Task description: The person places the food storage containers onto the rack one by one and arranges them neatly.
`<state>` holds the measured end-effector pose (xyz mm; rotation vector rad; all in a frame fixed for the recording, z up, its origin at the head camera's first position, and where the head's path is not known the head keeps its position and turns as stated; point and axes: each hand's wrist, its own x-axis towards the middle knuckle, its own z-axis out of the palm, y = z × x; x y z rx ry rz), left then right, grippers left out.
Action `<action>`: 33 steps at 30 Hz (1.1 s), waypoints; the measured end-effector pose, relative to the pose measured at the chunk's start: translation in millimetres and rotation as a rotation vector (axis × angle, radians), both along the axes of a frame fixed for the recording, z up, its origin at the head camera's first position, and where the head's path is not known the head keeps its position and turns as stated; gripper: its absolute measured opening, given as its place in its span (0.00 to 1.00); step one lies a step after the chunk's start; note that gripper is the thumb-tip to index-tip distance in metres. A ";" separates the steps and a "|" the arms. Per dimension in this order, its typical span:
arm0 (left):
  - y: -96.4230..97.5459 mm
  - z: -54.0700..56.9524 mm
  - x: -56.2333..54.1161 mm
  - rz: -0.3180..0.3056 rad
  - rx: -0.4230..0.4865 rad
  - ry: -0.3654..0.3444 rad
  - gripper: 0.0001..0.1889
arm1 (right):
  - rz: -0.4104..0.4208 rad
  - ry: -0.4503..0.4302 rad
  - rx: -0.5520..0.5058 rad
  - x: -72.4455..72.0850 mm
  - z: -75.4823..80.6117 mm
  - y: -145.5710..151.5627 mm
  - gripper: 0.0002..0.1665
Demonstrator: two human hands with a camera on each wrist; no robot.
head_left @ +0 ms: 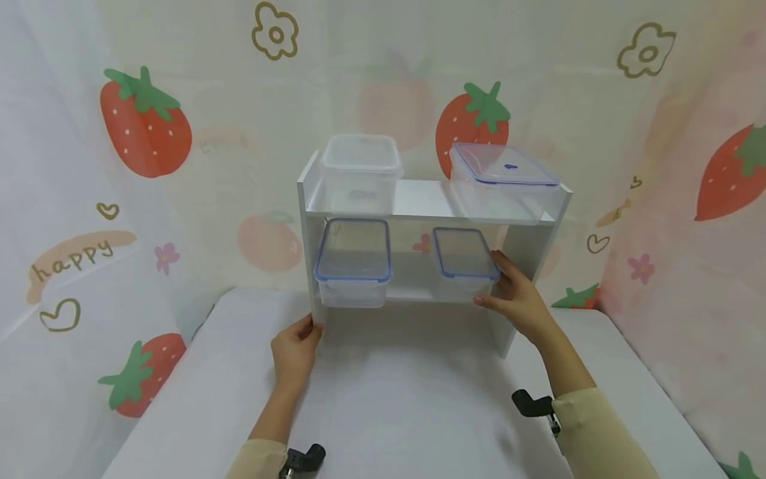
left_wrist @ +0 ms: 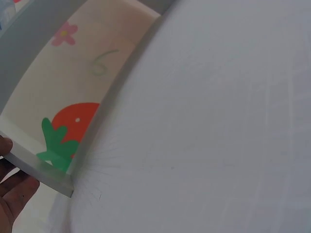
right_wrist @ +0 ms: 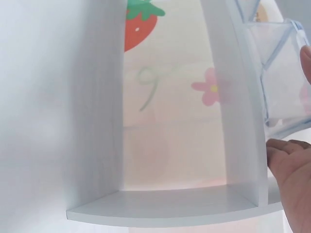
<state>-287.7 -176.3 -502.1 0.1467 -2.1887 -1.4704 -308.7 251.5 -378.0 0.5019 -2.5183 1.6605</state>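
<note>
A white two-tier shelf rack (head_left: 413, 199) stands on the white-covered table. My left hand (head_left: 294, 352) pinches the lower front edge of its left side panel, thumb on one face and fingers on the other in the left wrist view. On the right of the lower shelf, my right hand (head_left: 520, 299) holds a small clear food container (head_left: 465, 253) with a blue-rimmed lid, thumb at its front and fingers along its right side. Left of it on the same shelf sits a larger blue-rimmed food container (head_left: 354, 249).
A clear container with a whitish lid (head_left: 362, 173) occupies the top shelf's left end. A wide container with a blue-edged lid (head_left: 505, 176) is at its right end. Strawberry-printed curtain (head_left: 383, 86) hangs behind and beside the white table (head_left: 395, 399).
</note>
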 end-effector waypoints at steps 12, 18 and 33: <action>-2.5 3.0 0.7 0.030 -0.007 -0.016 0.18 | -0.006 0.089 0.043 20.0 1.6 5.2 0.59; -0.6 2.2 0.5 0.005 0.005 -0.034 0.19 | -0.015 0.134 0.056 33.2 -1.8 10.3 0.57; -3.2 6.2 -0.2 -0.023 -0.052 -0.042 0.17 | -0.004 0.225 0.055 50.9 -14.0 8.8 0.56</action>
